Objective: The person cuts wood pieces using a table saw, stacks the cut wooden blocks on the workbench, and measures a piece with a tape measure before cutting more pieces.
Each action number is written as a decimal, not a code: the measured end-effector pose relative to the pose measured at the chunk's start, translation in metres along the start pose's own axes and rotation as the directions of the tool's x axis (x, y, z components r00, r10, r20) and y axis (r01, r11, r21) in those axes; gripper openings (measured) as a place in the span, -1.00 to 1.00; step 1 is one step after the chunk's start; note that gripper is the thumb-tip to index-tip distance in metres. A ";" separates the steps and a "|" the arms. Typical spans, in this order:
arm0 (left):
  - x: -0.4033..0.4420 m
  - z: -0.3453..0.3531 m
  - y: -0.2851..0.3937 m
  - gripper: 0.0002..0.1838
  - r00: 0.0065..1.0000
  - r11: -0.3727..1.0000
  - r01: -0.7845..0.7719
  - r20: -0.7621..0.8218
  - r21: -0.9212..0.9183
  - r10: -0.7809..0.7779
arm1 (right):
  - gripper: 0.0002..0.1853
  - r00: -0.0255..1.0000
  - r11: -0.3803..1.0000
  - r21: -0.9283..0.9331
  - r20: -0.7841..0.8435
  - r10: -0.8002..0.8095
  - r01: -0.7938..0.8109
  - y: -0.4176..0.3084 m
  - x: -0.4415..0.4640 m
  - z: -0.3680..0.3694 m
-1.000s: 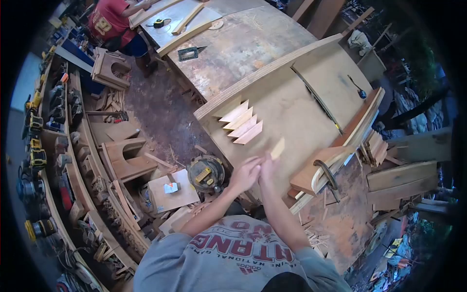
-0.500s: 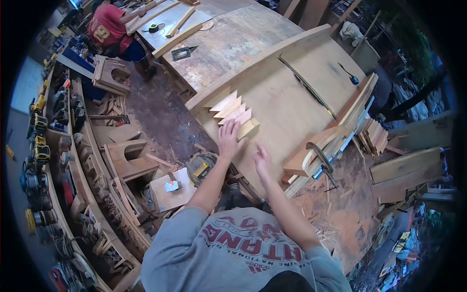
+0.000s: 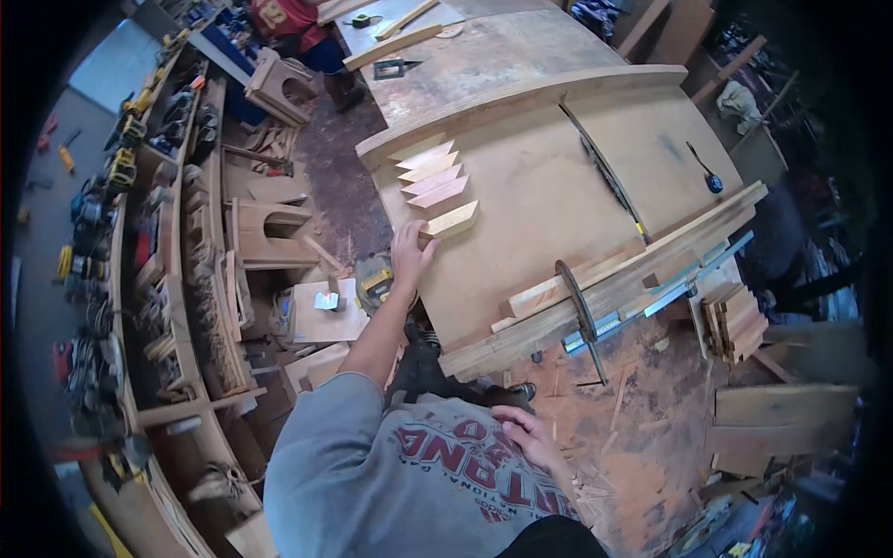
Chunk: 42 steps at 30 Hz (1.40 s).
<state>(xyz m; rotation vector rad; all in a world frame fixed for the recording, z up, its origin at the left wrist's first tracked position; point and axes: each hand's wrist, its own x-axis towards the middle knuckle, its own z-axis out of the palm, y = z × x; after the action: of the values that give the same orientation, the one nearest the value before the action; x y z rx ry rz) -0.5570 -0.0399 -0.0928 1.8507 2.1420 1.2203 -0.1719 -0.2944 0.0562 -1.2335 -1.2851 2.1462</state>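
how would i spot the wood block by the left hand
Find the broad pale panel with the dark clamp at its near edge. At its left end lies a row of slanted wood pieces. The wood block sits nearest the person, a gap apart from that row, the left hand touching its end.

The left hand (image 3: 407,258) holds the near end of a pale block (image 3: 454,220) on the panel (image 3: 521,195). Just beyond, four slant-ended pieces (image 3: 433,175) lie side by side, apart from the block. The right hand (image 3: 526,433) is in front of the shirt (image 3: 446,456), fingers bent. A clamp (image 3: 579,305) crosses the rail (image 3: 633,284) along the panel's right side. A tape measure (image 3: 713,182) lies near the panel's far right corner. Another person (image 3: 296,26) stands beside the bench (image 3: 502,65).
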 end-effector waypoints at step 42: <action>-0.151 -0.019 0.210 -0.52 0.871 0.932 0.353 -0.334 -0.085 -0.360 | -0.72 0.553 0.764 0.641 -0.612 0.565 -0.071 0.510 -0.290 -0.228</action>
<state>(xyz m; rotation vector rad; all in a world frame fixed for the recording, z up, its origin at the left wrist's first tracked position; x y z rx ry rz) -0.3545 -0.1861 -0.0231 1.2137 2.4820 1.5512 0.2429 -0.6334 -0.2742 -1.9087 -0.0073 1.5916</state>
